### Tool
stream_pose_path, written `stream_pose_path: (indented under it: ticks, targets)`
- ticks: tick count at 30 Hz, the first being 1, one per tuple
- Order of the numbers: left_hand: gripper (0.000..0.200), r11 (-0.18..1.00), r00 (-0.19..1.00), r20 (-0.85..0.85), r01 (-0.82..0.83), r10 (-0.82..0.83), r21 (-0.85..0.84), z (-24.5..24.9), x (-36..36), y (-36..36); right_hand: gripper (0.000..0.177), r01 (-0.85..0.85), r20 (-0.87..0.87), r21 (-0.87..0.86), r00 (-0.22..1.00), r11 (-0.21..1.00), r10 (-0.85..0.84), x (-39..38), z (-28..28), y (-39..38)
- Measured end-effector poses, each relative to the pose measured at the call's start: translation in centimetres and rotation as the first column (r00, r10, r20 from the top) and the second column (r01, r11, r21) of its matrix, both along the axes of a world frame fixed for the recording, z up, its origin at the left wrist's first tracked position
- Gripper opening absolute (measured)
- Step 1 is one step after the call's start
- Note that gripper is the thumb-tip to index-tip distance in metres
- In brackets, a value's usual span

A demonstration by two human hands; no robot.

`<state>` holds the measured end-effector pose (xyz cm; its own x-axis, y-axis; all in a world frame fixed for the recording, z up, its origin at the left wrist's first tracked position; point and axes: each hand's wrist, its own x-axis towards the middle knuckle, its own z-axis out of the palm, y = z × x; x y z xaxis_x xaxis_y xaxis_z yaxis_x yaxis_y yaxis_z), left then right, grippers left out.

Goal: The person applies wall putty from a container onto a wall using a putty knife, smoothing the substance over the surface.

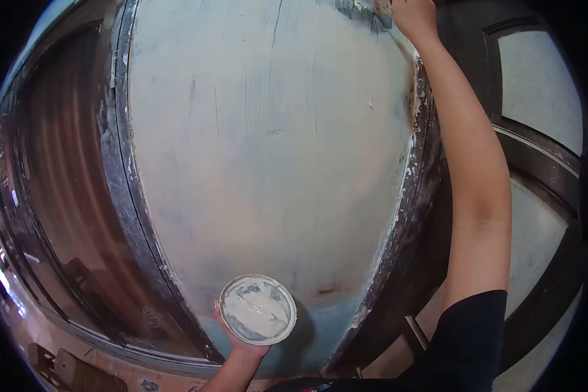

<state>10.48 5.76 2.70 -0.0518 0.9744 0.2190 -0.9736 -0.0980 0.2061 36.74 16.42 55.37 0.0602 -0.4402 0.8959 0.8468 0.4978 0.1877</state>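
My left hand (247, 349), low in the view, grips a round shallow lid (292, 326) from beneath and at its left side. Whitish-grey putty (258, 307) is smeared over the lid's inside. My right hand (413, 16) is raised at the top edge with its fingers closed round what looks like a putty knife (382, 6), mostly cut off by the frame. The knife is right at the upper right of a pale wall panel (274, 176), beside a dark streaked patch. Thin coating with vertical streaks covers much of the panel; bluish paint shows near its bottom.
Dark, putty-spotted trim strips run down the panel's left (124, 157) and right sides. A dark window with a brown curtain (72, 157) stands at left. On the right is a dark frame with pale panes (542, 78). Brown chair-like furniture (85, 372) sits at lower left.
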Motion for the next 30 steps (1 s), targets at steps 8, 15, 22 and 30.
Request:
stream_pose_path:
  ticks: [8, 15, 22, 30]
  targets:
    - [0.079, 1.000, 1.000, -0.022, 0.012, -0.012, 0.013, -0.4, 0.2, 0.2, 0.027, 0.185, 0.029, -0.111, 0.983, 0.976, -0.183, 0.9, 0.3, 0.8]
    - [0.079, 0.999, 1.000, 0.000, -0.002, 0.002, 0.048, -1.0, 0.3, 0.5, 0.027, 0.054, 0.092, -0.085, 0.995, 0.995, -0.046, -0.3, 0.4, -2.2]
    - [0.079, 0.999, 0.999, 0.042, 0.034, -0.034, 0.004, -0.6, 0.7, 1.0, 0.027, 0.347, 0.197, -0.213, 0.931, 0.913, -0.308, -2.7, 3.9, 2.0]
    - [0.080, 0.987, 0.992, 0.053, 0.116, -0.110, -0.110, 0.0, 0.3, 0.6, 0.033, 0.455, 0.416, -0.275, 0.851, 0.847, -0.322, -6.0, -1.1, 4.6]
